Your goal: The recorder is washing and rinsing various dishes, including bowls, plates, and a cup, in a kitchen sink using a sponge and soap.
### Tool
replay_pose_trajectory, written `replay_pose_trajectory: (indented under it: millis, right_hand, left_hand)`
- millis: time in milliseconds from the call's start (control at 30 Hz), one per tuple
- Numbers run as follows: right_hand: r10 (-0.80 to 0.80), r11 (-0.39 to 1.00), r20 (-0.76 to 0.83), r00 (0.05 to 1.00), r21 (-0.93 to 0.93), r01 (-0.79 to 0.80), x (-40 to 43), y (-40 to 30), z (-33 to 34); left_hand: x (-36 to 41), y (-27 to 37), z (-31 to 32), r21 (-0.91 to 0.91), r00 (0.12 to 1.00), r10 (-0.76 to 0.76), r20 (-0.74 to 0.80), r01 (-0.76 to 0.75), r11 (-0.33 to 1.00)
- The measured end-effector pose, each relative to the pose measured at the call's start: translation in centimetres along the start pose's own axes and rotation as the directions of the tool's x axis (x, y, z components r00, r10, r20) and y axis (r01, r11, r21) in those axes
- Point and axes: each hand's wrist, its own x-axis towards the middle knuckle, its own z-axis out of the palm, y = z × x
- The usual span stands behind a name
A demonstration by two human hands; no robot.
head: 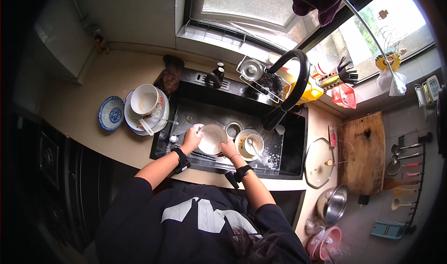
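Over the black sink point(293, 152), my left hand point(191, 139) and my right hand point(229, 149) grip opposite sides of a white bowl point(212, 139). Something white, too small to name, shows at my left fingers. Just right of my right hand, a larger bowl point(241, 149) sits in the sink with a small white bowl point(254, 144) and a metal spoon point(250, 142) in it. The round drain point(233, 129) lies behind them. White suds or scraps are on the sink floor near these bowls. The black faucet point(297, 89) arches over the sink's right part.
Left of the sink, stacked plates and a white bowl point(144, 99) with a white spoon point(146, 126) stand beside a blue-patterned bowl point(111, 113). On the right are a glass lid point(319, 162), a metal bowl point(333, 204) and a wooden cutting board point(363, 156). A wire rack point(241, 72) stands behind the sink.
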Motion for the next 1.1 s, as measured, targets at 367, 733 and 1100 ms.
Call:
replay_pose_trajectory:
  millis: [367, 733, 1100]
  right_hand:
    - [-0.206, 0.976, -0.174, 0.963, -0.102, 0.190, 2.4, 3.3, -1.3]
    - [-0.311, 0.916, -0.177, 0.934, -0.317, 0.245, -0.3, 0.8, -1.3]
    - [-0.336, 0.685, 0.169, 0.927, -0.631, 0.363, -0.1, -1.3, -2.1]
  left_hand:
    - [0.4, -3.8, 3.1, -0.240, 0.997, -0.025, 0.074, 0.043, 0.970]
    - [0.0, -2.7, 2.6, -0.202, 0.994, -0.083, 0.071, 0.096, 0.975]
    - [0.8, 1.1, 0.5, 0.046, 0.965, 0.045, 0.260, -0.059, 0.997]
